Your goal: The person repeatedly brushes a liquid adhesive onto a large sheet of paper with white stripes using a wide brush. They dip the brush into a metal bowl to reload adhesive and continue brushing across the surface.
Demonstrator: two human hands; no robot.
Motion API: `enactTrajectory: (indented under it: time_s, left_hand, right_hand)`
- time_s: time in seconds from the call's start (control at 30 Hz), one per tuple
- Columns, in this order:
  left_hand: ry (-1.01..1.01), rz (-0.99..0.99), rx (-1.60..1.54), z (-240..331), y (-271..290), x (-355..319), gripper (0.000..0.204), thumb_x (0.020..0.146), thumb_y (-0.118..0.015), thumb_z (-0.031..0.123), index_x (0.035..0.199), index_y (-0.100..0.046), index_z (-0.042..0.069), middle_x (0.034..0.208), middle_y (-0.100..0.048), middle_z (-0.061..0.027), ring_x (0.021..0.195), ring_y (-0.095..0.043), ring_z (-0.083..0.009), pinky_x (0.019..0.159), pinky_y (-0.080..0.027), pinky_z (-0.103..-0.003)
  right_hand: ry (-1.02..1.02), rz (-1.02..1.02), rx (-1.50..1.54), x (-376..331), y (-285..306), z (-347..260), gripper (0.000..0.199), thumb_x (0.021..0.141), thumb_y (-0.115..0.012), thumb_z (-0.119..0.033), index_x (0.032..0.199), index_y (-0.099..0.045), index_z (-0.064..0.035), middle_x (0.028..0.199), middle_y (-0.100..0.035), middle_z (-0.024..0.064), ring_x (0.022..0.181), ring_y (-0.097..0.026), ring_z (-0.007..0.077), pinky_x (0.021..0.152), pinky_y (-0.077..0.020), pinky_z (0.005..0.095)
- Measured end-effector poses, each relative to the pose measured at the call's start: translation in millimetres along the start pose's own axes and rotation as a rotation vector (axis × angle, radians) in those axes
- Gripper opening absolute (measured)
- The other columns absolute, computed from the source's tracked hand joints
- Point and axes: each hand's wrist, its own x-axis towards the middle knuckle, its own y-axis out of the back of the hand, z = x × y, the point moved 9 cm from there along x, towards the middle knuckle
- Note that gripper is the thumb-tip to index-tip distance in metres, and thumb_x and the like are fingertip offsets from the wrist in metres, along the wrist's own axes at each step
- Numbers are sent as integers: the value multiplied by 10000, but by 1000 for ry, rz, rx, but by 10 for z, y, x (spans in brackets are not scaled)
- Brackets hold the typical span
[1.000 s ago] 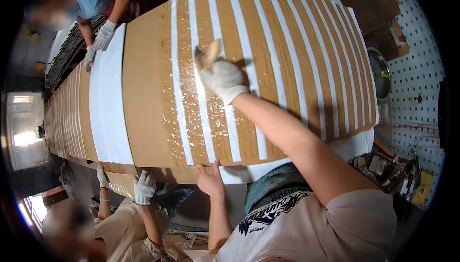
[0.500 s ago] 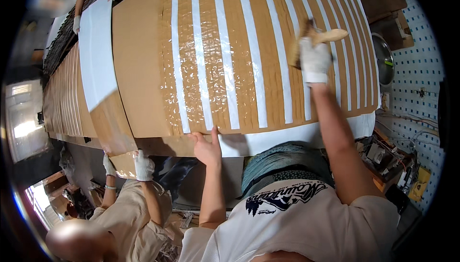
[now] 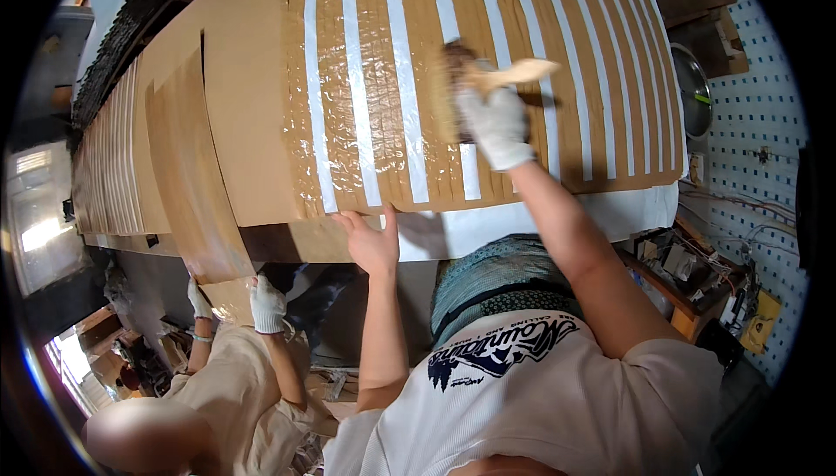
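Observation:
A wide brown sheet with white stripes [image 3: 425,119] covers the curved worktop, its left part glossy and wet-looking. My right hand [image 3: 498,126], in a white glove, grips a wide brush [image 3: 522,71] with a pale wooden handle. The bristles lie against the sheet near its middle and look blurred. My left hand [image 3: 373,245] is bare, thumb and fingers spread, resting at the sheet's near edge. White paper [image 3: 488,230] shows under that edge beside it.
At the lower left a co-worker's gloved hands [image 3: 268,304] hold the near end of a long brown strip [image 3: 187,145]. A metal bowl [image 3: 692,93] stands beyond the right end. Cables and clutter [image 3: 684,263] lie at the right.
My right hand has swept the brush leftward over the stripes. The brown strip now lies farther over the white band at the left. My left hand stays at the edge.

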Motion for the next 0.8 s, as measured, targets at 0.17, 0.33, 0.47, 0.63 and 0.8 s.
enactTrajectory:
  time_s: [0.17, 0.33, 0.47, 0.63, 0.8]
  left_hand:
    - [-182, 123, -84, -124, -47, -111, 835, 884, -680, 392, 1417, -329, -147, 1471, -311, -389, 1335, -418, -462, 1022, -443, -442]
    - [-66, -185, -506, -305, -82, -401, 642, 923, -638, 194, 1427, -370, -100, 1484, -377, -294, 1373, -397, -403, 1050, -431, -433]
    - [-234, 57, -340, -250, 251, -424, 546, 891, -579, 35, 1410, -428, -44, 1375, -494, -240, 1251, -513, -393, 1008, -449, -441]
    - [-359, 122, -209, 126, 311, -190, 532, 815, -509, -50, 1342, -451, -85, 1391, -472, -247, 1278, -465, -422, 1069, -385, -450]
    - [-401, 121, -18, 101, 194, -233, 552, 797, -484, -68, 1349, -467, -77, 1440, -452, -232, 1286, -475, -402, 1054, -406, -431]
  right_hand:
    - [-45, 326, 157, -99, 1134, 1179, 327, 924, -670, -195, 1170, -623, 16, 980, -692, 74, 863, -645, 142, 796, -516, 315]
    - [-104, 512, 138, -170, 1394, 1155, 237, 938, -626, -171, 1071, -646, 25, 891, -683, 51, 789, -632, 123, 720, -521, 322]
    - [14, 165, 23, -350, 434, 254, 238, 934, -624, -223, 953, -656, 12, 746, -652, 32, 629, -606, 115, 543, -484, 320]
    - [467, 19, -43, -766, -957, -809, 477, 868, -629, -472, 727, -688, -20, 722, -658, 168, 640, -654, 311, 626, -520, 431]
    - [332, -189, -133, -851, -1223, -706, 401, 883, -598, -453, 915, -704, -68, 867, -699, 140, 757, -686, 308, 718, -536, 427]
